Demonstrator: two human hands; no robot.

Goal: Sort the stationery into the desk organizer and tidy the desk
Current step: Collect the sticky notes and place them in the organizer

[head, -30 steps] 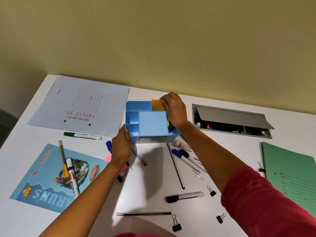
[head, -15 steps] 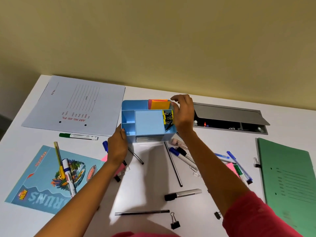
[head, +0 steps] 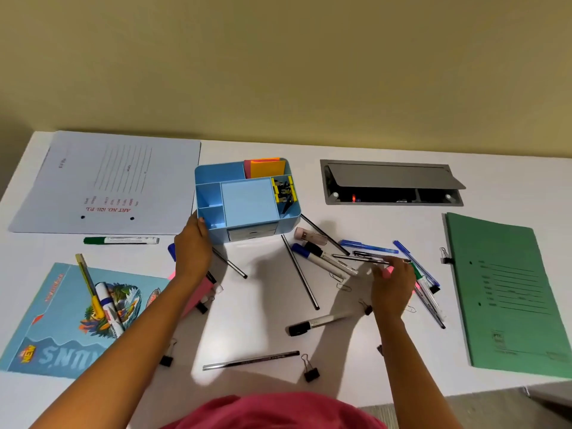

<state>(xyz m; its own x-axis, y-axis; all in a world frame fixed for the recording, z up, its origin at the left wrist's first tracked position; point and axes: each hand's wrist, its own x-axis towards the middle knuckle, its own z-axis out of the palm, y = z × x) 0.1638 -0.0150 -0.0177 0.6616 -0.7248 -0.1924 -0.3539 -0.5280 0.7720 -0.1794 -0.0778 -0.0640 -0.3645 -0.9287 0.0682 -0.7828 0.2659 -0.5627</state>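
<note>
The blue desk organizer [head: 213, 209] stands at the back middle of the white desk [head: 266, 305]. It holds orange and pink sticky notes [head: 266, 169] in a rear compartment and yellow binder clips [head: 283, 191] on its right side. My left hand [head: 193, 249] grips the organizer's front left corner. My right hand [head: 393, 287] is lower right of it, fingers down on a pink sticky pad [head: 387, 271] among blue pens [head: 368, 246] and markers [head: 322, 258]. The hand is blurred, and most of the pad is hidden under it.
Pencils [head: 250, 360], a black-capped marker [head: 315, 324], black binder clips [head: 311, 373] and paper clips lie scattered in front. A green marker [head: 120, 240], a pale file [head: 108, 184] and a printed folder [head: 71, 320] lie left. A green file [head: 507, 292] lies right, and an open cable hatch [head: 393, 184] sits behind.
My right hand has left the organizer's right side and swung down right onto the pens and the pink pad. My left hand stays on the organizer.
</note>
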